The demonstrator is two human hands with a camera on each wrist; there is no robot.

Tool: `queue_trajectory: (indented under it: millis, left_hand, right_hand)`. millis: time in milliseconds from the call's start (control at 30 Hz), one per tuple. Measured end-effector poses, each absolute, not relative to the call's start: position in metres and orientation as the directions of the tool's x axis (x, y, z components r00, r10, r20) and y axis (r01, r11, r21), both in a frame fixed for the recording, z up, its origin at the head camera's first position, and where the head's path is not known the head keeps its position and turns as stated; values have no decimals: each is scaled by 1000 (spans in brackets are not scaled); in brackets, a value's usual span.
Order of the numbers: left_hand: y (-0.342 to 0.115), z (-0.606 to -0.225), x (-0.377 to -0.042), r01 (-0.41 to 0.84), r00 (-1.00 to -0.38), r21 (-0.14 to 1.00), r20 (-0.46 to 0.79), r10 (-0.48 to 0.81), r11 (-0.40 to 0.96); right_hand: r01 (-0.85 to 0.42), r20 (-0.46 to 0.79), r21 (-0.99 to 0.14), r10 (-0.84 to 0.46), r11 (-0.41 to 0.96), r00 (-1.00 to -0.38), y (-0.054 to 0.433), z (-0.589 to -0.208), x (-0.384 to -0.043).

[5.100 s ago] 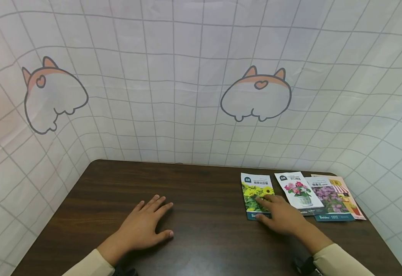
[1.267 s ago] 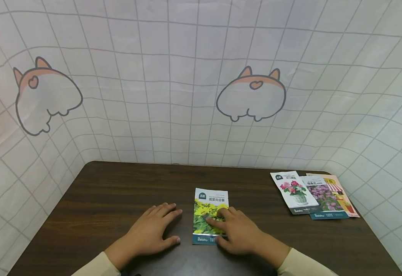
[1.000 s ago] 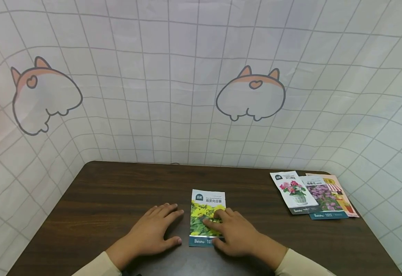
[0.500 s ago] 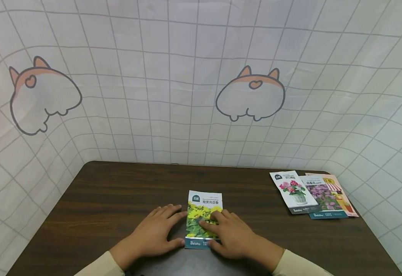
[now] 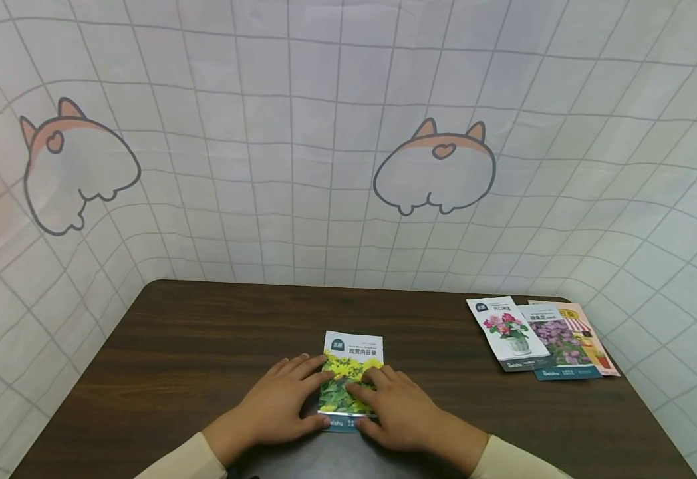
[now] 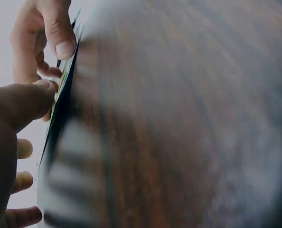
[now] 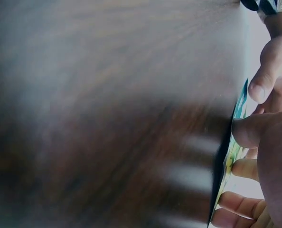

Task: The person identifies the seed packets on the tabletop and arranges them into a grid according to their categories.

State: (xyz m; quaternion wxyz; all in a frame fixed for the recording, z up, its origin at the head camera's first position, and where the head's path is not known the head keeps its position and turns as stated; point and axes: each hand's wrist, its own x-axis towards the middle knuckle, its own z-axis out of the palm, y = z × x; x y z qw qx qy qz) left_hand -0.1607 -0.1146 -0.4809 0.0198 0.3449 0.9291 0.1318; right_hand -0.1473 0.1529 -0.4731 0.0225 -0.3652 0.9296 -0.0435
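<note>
A sunflower seed packet (image 5: 338,399) lies face up on the dark wooden table (image 5: 229,332), with yellow blooms, a white top and a teal bottom band. My left hand (image 5: 277,404) is at its left side, index fingertip and thumb tip over that edge. From the right, my right hand (image 5: 407,414) rests its fingertips on the printed face, thumb on the bottom band. Both hands have loosely bent, spread fingers. In the left wrist view the packet (image 6: 61,88) shows edge-on, close over the tabletop; the right wrist view also shows the packet (image 7: 235,142) beneath the fingers.
At the back right of the table, several seed packets overlap: one with pink potted flowers (image 5: 507,329), one with purple flowers (image 5: 558,339), and a pink-orange one (image 5: 600,346). A white gridded curtain (image 5: 318,166) with cartoon corgi rears surrounds the table.
My right hand has slid the sunflower packet from beside the other packets to the middle front. My left hand has moved right and now touches the packet's left edge.
</note>
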Motion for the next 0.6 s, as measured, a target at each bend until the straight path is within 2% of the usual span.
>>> queue_trajectory:
  millis: [333, 600]
  left_hand:
    - [-112, -482, -162, 635, -761, 218, 12, 649, 741]
    - [-114, -479, -161, 625, -762, 236, -19, 647, 744]
  right_hand:
    - [-690, 6, -103, -693, 717, -721, 149, -472, -145]
    - [-696, 42, -196, -703, 691, -710, 157, -469, -147]
